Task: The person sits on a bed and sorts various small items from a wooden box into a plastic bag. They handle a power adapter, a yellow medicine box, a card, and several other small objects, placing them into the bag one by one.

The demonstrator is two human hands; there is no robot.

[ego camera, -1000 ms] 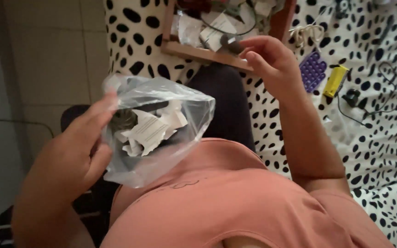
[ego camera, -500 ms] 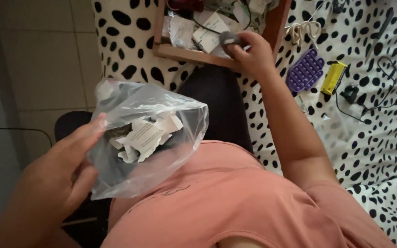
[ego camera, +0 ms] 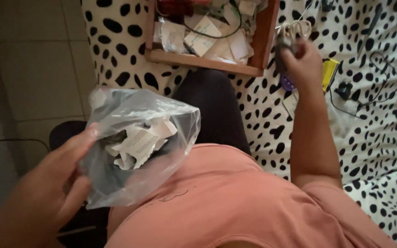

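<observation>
While the clear plastic bag (ego camera: 138,147) of paper scraps is kept gripped near the body by the left hand (ego camera: 53,183), the right hand (ego camera: 302,62) has been drawn off the wooden tray (ego camera: 207,62) and is raised over the spotted bedspread (ego camera: 382,138), fingers (ego camera: 286,54) closed round a small dark object (ego camera: 280,48), apparently just picked out.

Spotted bedspread (ego camera: 382,138) bears wooden tray (ego camera: 207,62), yellow object (ego camera: 331,73), black cable (ego camera: 373,82).
</observation>
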